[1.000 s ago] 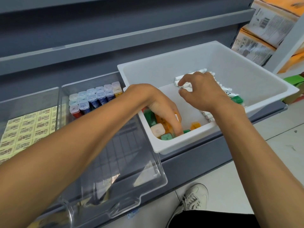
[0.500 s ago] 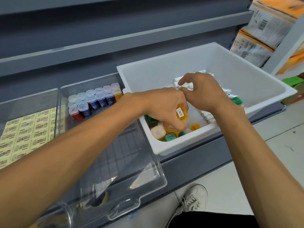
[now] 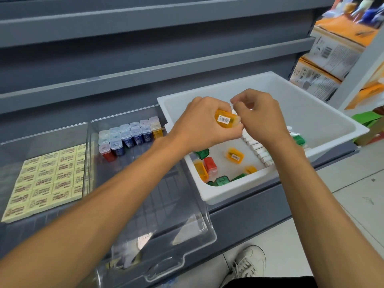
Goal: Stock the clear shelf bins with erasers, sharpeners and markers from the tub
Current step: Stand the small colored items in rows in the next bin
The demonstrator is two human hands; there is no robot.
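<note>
Many erasers [image 3: 44,179] are binned; sharpeners [image 3: 128,136] partly; markers [image 3: 259,150] wait in the tub [image 3: 311,113]; left hand [image 3: 203,123] grips an orange sharpener [image 3: 226,121]; right hand [image 3: 261,119] curls, hold unclear.

Grey metal shelf [image 3: 259,213], running left to right under the camera. Carries three containers in a row. At the far left, a clear bin [image 3: 41,132], sitting flat, cut off by the picture's edge. Just beside it, wall against wall, a second clear bin [image 3: 166,225], jutting out well past the front edge. To the right, a white tub [image 3: 324,113], set askew to both bins, near corner hanging over the front edge, left side close against the second bin; touching or apart, cannot tell. Above, two more grey shelves [image 3: 145,73].
</note>
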